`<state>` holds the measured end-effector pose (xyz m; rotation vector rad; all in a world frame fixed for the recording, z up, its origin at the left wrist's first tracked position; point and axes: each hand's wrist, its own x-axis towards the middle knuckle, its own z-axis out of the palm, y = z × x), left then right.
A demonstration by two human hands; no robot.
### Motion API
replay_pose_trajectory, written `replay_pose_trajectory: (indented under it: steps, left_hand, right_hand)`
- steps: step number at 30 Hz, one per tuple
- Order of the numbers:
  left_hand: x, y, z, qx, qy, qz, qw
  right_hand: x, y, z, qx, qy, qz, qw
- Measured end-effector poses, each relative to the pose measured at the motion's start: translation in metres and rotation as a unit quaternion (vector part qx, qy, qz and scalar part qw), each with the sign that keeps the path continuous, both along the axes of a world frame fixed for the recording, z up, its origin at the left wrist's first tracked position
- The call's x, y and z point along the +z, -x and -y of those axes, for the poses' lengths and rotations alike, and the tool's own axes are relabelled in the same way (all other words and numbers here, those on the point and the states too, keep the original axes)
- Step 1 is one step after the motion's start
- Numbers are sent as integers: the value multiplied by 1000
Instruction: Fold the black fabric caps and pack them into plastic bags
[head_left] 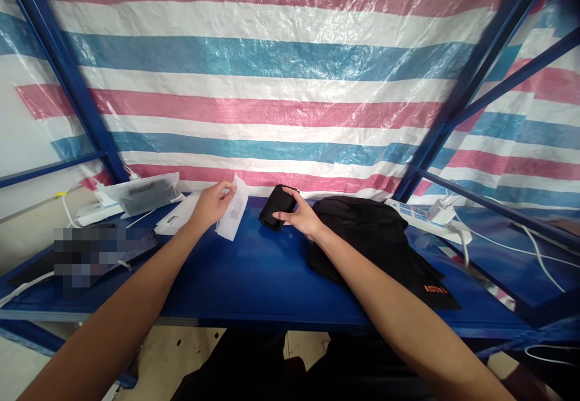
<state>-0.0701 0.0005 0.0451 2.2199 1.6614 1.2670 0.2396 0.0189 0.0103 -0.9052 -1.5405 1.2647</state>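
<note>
Left hand (212,203): left of the middle of the frame, almost closed, with a light pinch on the upper part of the white paper.
Right hand (306,217): near the middle, half open, curved around the black pouch, thumb on the near side, fingers at the far edge.
White paper (234,211): just under the left fingertips, tilted, with tiny print, too small to read.
Black pouch (273,205): in the right hand, near the middle of the frame, right of the white paper and not touching it; on the blue table (254,280) or just above it, cannot tell which.
Done so far: white paper and black pouch both in hand, so seemingly partway along.
Left to do: not let go of either one yet; no way to see inside the black pouch.
Black clothes (362,217): in a loose pile, right of the middle, partly under the right arm, with orange letters (435,289) near one corner.
Left side of the frame: a pale flat packet (179,215), a cloudy plastic bag (147,192), a phone (141,243) partly blurred out.
Right side of the frame: a white power strip (414,214) with plugs and wires.
Back: a big striped sheet (272,57).
</note>
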Motion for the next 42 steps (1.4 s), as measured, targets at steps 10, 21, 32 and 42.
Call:
replay_pose_trajectory:
  steps: [10,21,32,42]
  left_hand:
    - [-11,-18,3,31,12,-45,998]
    - [-1,-71,38,41,38,-94,994]
    - [-16,-68,14,-79,-1,47,996]
    - [-17,-62,15,-102,-11,75,992]
  right_hand:
    - [13,7,12,-24,-45,-3,999]
    - [24,36,68,-71,-239,36,968]
    - [18,25,40,-132,-400,187,887]
    - [13,31,42,-196,-499,310,785]
